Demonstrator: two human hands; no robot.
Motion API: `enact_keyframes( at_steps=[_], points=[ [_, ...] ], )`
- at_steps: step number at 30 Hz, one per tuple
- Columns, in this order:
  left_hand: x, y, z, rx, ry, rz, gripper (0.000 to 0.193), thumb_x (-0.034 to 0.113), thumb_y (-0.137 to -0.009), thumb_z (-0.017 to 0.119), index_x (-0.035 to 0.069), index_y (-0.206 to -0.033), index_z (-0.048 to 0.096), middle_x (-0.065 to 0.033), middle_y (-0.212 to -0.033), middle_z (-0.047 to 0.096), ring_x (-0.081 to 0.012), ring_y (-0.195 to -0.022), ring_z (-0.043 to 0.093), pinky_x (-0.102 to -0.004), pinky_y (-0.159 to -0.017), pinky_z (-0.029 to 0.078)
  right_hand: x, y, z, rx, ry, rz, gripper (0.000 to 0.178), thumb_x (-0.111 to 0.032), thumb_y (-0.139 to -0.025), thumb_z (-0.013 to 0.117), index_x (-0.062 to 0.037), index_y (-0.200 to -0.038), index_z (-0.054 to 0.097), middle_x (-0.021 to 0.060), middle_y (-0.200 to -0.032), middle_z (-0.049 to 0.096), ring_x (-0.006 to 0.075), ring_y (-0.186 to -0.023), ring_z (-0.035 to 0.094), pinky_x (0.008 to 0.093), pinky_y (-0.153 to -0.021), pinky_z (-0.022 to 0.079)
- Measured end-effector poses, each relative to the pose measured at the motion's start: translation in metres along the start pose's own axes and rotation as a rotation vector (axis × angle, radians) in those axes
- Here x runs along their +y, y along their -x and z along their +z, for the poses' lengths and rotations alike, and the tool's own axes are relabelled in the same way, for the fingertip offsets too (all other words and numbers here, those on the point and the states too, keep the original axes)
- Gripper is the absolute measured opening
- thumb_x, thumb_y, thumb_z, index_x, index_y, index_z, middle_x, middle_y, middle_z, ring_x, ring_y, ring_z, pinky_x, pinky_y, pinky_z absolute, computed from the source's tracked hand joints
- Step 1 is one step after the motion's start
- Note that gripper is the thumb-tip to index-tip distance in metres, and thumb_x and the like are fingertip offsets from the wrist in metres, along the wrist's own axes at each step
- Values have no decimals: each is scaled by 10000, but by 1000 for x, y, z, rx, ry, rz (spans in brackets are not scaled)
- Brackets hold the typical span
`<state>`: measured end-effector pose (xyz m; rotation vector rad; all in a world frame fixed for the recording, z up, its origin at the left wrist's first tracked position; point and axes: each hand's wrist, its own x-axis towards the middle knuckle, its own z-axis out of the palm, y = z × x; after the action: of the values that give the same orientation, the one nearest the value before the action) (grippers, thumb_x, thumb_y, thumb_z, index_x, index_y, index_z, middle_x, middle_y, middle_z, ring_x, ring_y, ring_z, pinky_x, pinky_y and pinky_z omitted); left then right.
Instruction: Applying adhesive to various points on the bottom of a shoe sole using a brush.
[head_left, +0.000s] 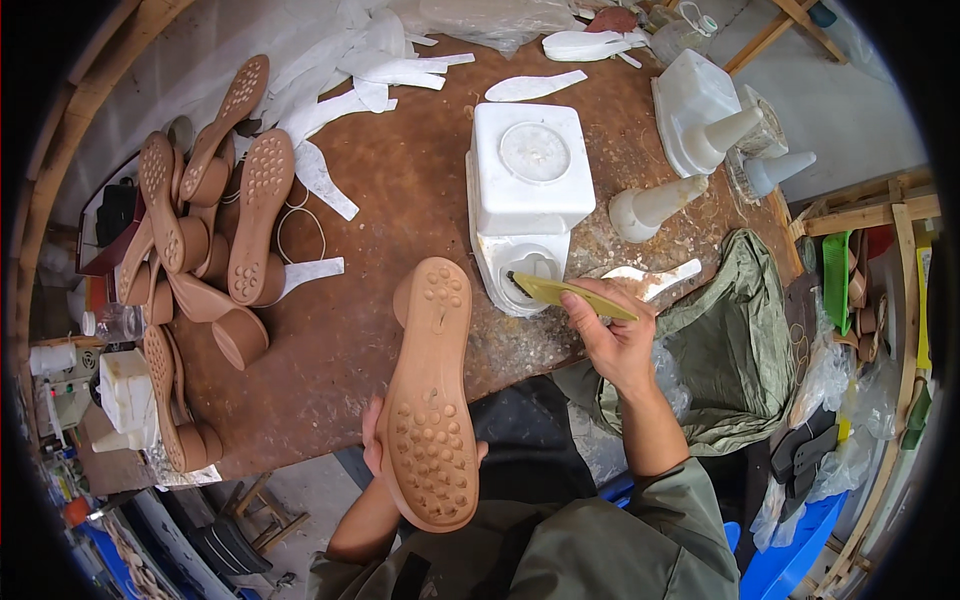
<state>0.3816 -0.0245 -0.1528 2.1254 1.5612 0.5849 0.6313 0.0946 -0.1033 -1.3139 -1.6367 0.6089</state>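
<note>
My left hand [372, 440] grips 1 tan shoe sole [430, 390] from below, tread up, just off the tabletop [400, 190] edge. Right hand [615, 340] is closed on a yellowish brush [570, 295], tip dipped in the opening of the white glue tub [528, 200], likely loading glue. Approx 8 more soles piled at left [200, 220]; 3 white cone-nozzle bottles [700, 130].

I sit at a worn brown tabletop [400, 190], its surface scuffed and dusted with pale flecks, in even daylight. Bare grey concrete floor [850, 110] shows beyond its far right corner. A wooden rail [90, 90] curves along the left side. On my right stands a rough wooden rack [900, 300] hung with clear plastic bags. A green cloth [740, 340] drapes off the tabletop's right edge.
</note>
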Motion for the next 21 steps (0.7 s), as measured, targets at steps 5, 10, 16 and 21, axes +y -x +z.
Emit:
enact_keyframes(
  at_steps=[5, 10, 16, 21],
  points=[
    [-2, 0, 3, -38, -17, 31, 800, 653, -851, 342, 154, -1466, 230, -56, -1475, 324, -216, -1349, 305, -469, -1109, 209, 0, 1, 0, -37, -59, 126, 146, -49, -833, 670, 19, -962, 677, 120, -844, 680, 170, -716, 636, 265, -641, 496],
    [-3, -3, 4, 7, 5, 63, 824, 660, -824, 388, 157, -1460, 239, -66, -1468, 326, -233, -1345, 303, -474, -1111, 194, 2, 1, 3, -24, -50, 48, 143, -59, -847, 671, 36, -954, 676, 63, -765, 655, 87, -604, 573, 214, -546, 443],
    [-2, -1, 7, 97, 43, 78, 855, 667, -792, 443, 159, -1452, 251, -79, -1459, 329, -252, -1339, 300, -480, -1113, 176, 3, 1, 7, -54, -139, 187, 161, -75, -857, 666, 45, -964, 667, 65, -769, 653, 92, -584, 575, 219, -534, 451],
    [6, -8, -1, 237, 105, 64, 881, 673, -765, 489, 162, -1446, 261, -90, -1451, 331, -269, -1334, 298, -485, -1114, 162, 8, -6, 0, -33, -545, 519, 183, -81, -863, 661, 65, -971, 639, 78, -760, 644, 100, -546, 558, 232, -505, 453]
  ],
)
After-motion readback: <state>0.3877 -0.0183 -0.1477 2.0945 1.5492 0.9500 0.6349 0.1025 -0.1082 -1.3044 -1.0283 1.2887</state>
